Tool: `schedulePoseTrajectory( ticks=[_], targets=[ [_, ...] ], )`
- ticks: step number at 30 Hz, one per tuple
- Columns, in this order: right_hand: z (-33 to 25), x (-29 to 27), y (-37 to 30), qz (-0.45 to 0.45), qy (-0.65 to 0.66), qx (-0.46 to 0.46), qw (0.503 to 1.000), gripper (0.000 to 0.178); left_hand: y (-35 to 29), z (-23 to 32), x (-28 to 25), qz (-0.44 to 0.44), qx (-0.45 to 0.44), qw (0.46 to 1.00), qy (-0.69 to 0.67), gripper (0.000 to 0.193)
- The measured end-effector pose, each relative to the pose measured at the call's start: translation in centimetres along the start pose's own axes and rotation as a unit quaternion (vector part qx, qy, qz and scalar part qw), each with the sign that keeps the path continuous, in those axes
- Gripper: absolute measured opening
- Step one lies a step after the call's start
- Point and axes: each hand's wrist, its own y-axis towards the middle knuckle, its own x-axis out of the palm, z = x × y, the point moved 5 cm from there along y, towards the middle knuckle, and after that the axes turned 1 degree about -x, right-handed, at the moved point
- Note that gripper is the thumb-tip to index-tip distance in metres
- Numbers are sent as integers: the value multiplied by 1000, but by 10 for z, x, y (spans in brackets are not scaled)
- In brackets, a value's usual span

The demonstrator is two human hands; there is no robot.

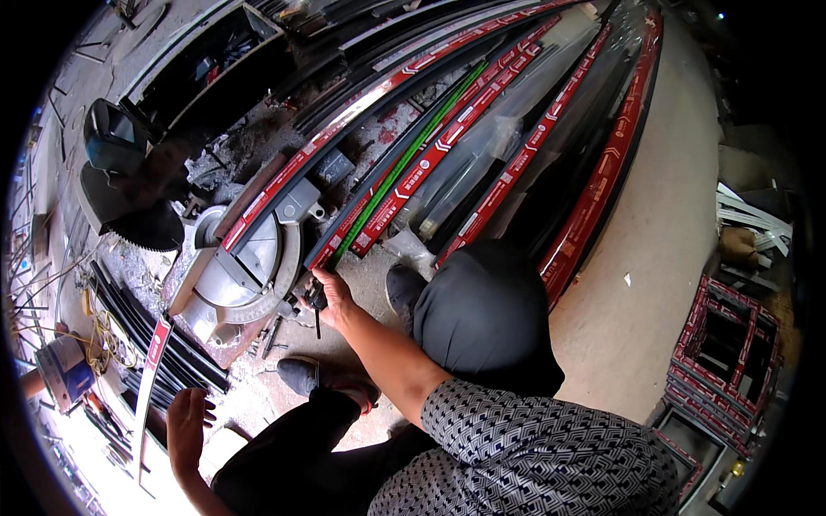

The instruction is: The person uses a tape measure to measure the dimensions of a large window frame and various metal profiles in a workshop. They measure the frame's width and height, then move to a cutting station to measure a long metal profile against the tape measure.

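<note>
My right hand [334,301] is closed around a small black object [317,295] with a thin rod hanging down from it. My thumb lies by the near end of a red-filmed bar [323,251], beside the round metal table [245,275] of a mitre saw. The saw's toothed blade [155,230] and dark motor housing [114,138] stand to the left. Another red-filmed bar [284,185] lies across the saw table. At lower left, my left hand [187,427] holds nothing, its fingers loosely bent and apart. Near it is a narrow pale strip with a red end [151,370].
Several long red-filmed bars [525,159] and a green strip [404,168] fan out ahead. A dark open bin [206,64] stands at far left. Black lengths [142,322] lie beside the saw. Red-and-black frames [723,353] are stacked at right. My covered knee [486,318] is beside the bars.
</note>
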Motion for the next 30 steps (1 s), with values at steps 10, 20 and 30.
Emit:
schedulePoseTrajectory(
  ticks=[10,20,30],
  targets=[
    [-9,-13,-13,-22,-68,20,997,21,-5,5,-3,-4,31,999,13,35],
    [-22,-20,-50,-104,-54,44,992,21,-5,5,0,-18,76,997,18,35],
    [-32,-32,-86,-118,-97,54,987,28,29,-14,26,-35,344,902,259,30]
  ],
)
